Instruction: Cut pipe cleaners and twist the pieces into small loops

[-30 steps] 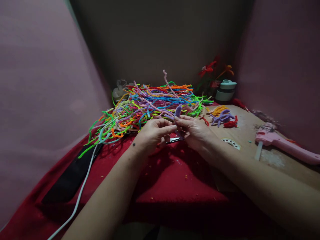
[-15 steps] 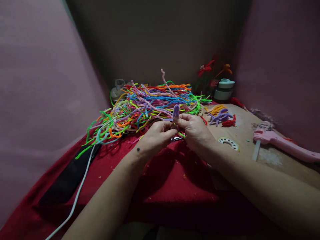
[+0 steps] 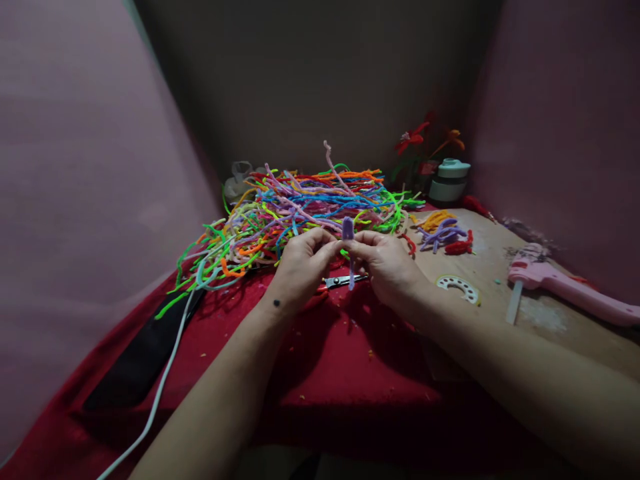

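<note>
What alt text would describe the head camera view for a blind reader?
Left hand and right hand pinch a folded purple pipe cleaner above a red cloth. Behind lies a colourful pipe cleaner pile; right, a pink glue gun.

Both forearms reach forward and converge at the middle. The left hand [image 3: 300,267] and right hand [image 3: 387,263] meet fingertip to fingertip, thumbs and forefingers pinched together (remaining fingers loosely curled), wrists held slightly above the surface.
</note>
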Action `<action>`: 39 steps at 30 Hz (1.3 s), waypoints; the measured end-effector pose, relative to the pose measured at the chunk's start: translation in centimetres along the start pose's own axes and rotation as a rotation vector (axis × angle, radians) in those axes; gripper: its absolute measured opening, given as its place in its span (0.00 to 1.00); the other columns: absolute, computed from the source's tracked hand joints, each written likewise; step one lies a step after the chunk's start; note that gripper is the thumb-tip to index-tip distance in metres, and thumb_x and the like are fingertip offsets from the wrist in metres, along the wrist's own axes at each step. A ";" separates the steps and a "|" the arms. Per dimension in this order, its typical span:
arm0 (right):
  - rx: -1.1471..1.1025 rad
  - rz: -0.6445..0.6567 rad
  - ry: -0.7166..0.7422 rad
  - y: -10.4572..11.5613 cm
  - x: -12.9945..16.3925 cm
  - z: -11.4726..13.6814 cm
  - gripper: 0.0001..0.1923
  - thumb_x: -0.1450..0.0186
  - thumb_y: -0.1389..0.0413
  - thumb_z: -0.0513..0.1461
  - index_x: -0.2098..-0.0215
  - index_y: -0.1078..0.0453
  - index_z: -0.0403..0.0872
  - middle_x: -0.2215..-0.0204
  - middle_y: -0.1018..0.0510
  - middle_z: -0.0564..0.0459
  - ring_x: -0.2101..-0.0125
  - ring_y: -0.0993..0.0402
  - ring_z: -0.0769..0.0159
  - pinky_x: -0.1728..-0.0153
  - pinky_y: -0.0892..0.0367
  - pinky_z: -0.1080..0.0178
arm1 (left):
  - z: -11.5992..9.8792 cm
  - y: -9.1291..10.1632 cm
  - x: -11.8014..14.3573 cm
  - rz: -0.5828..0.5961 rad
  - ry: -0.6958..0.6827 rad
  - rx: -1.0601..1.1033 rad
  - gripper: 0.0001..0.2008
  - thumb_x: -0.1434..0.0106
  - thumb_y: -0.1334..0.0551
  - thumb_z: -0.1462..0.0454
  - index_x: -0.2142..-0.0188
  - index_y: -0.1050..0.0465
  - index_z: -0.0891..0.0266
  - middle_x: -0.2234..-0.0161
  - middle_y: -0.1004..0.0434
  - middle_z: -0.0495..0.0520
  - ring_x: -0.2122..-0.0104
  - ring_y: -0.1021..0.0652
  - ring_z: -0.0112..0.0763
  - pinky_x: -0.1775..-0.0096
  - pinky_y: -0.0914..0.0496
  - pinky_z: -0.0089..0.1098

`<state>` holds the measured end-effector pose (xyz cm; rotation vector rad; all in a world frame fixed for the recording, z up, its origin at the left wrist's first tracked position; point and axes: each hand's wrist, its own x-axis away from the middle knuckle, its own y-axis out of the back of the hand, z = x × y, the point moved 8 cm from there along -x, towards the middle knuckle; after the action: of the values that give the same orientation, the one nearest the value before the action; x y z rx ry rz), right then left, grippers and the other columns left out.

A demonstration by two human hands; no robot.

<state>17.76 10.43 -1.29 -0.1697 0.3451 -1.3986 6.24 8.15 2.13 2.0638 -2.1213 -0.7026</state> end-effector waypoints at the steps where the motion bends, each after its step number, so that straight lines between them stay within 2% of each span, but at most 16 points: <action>1: -0.015 0.010 -0.018 -0.1 0.0 -0.2 0.12 0.51 0.38 0.42 0.81 0.36 0.44 0.87 0.40 0.61 0.84 0.49 0.76 0.80 0.54 0.66 | -0.1 0.1 0.0 -0.020 -0.028 -0.049 0.10 0.43 0.41 0.58 0.74 0.36 0.62 0.82 0.41 0.42 0.82 0.41 0.21 0.78 0.45 0.24; 5: -0.106 0.013 -0.073 -0.3 -0.1 -0.8 0.12 0.52 0.37 0.41 0.82 0.36 0.45 0.88 0.41 0.62 0.85 0.50 0.77 0.81 0.55 0.66 | -1.2 -0.4 0.3 -0.026 -0.187 -0.224 0.09 0.43 0.41 0.62 0.78 0.36 0.63 0.80 0.38 0.45 0.78 0.38 0.22 0.74 0.42 0.25; 7: -0.140 0.010 -0.088 -0.3 -0.1 -1.0 0.12 0.53 0.37 0.41 0.82 0.36 0.44 0.88 0.40 0.61 0.85 0.49 0.77 0.81 0.55 0.66 | -1.5 -0.7 0.4 -0.001 -0.220 -0.260 0.09 0.43 0.42 0.63 0.78 0.36 0.63 0.80 0.38 0.45 0.77 0.38 0.23 0.73 0.42 0.25; 9: -0.144 0.016 -0.093 -0.3 -0.1 -1.2 0.12 0.52 0.37 0.41 0.83 0.36 0.44 0.88 0.39 0.60 0.86 0.49 0.77 0.82 0.55 0.67 | -1.4 -0.7 0.4 0.033 -0.186 -0.246 0.09 0.44 0.41 0.63 0.79 0.36 0.63 0.81 0.40 0.44 0.79 0.39 0.22 0.74 0.43 0.25; 13: -0.174 0.048 -0.126 -0.7 -0.1 -1.4 0.12 0.52 0.37 0.41 0.83 0.34 0.43 0.88 0.37 0.60 0.86 0.48 0.77 0.83 0.53 0.67 | -0.7 -0.1 0.3 0.080 -0.024 -0.110 0.11 0.45 0.40 0.61 0.79 0.37 0.63 0.85 0.43 0.42 0.84 0.42 0.20 0.79 0.46 0.24; 16: -0.177 0.094 -0.152 -1.1 0.0 -1.5 0.10 0.51 0.38 0.40 0.82 0.33 0.43 0.87 0.36 0.59 0.86 0.46 0.77 0.82 0.52 0.67 | -0.1 0.0 0.3 0.101 0.083 -0.036 0.10 0.45 0.40 0.60 0.78 0.37 0.63 0.86 0.41 0.43 0.85 0.40 0.20 0.80 0.45 0.24; 19: -0.133 0.091 -0.150 -0.9 -0.1 -1.4 0.09 0.51 0.38 0.39 0.81 0.32 0.42 0.86 0.34 0.58 0.85 0.44 0.77 0.82 0.50 0.67 | 0.2 0.5 0.1 0.051 0.108 0.020 0.08 0.44 0.41 0.61 0.75 0.35 0.63 0.84 0.36 0.45 0.84 0.37 0.20 0.81 0.44 0.23; 24: -0.073 0.076 -0.161 -0.8 0.1 -1.4 0.08 0.53 0.38 0.37 0.81 0.31 0.40 0.85 0.31 0.56 0.84 0.40 0.76 0.81 0.46 0.68 | 0.5 0.7 -0.2 0.021 0.073 0.074 0.06 0.46 0.39 0.62 0.73 0.33 0.63 0.84 0.36 0.44 0.85 0.37 0.20 0.82 0.44 0.23; 30: -0.013 0.045 -0.147 -1.0 0.4 -0.7 0.07 0.50 0.41 0.34 0.84 0.33 0.41 0.89 0.34 0.57 0.87 0.43 0.77 0.84 0.49 0.68 | -0.3 1.7 0.0 -0.192 -0.027 0.072 0.04 0.47 0.39 0.64 0.73 0.33 0.63 0.83 0.35 0.44 0.84 0.36 0.21 0.80 0.40 0.23; 32: 0.005 0.018 -0.153 -0.7 0.3 -0.7 0.08 0.49 0.42 0.34 0.85 0.34 0.41 0.89 0.34 0.57 0.87 0.43 0.77 0.84 0.50 0.68 | -0.6 1.7 0.1 -0.186 -0.078 0.028 0.04 0.46 0.40 0.63 0.72 0.31 0.63 0.81 0.33 0.45 0.82 0.34 0.21 0.78 0.39 0.24; 36: 0.021 -0.007 -0.146 -0.1 0.1 -0.6 0.09 0.49 0.42 0.34 0.85 0.34 0.42 0.89 0.34 0.56 0.88 0.43 0.76 0.85 0.49 0.68 | -0.7 1.1 -0.1 -0.042 -0.122 -0.081 0.08 0.48 0.37 0.62 0.68 0.26 0.63 0.72 0.25 0.51 0.72 0.27 0.28 0.69 0.34 0.27; 39: 0.010 0.028 -0.132 -0.4 0.1 -0.6 0.08 0.51 0.41 0.35 0.85 0.33 0.41 0.89 0.35 0.57 0.87 0.43 0.76 0.84 0.49 0.68 | -1.2 1.3 0.0 -0.078 -0.216 -0.259 0.06 0.47 0.37 0.62 0.71 0.25 0.62 0.70 0.24 0.52 0.68 0.26 0.31 0.64 0.33 0.28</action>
<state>17.22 10.32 -1.79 -0.2471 0.2300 -1.3539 5.48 7.80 3.74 2.0162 -1.9324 -1.1917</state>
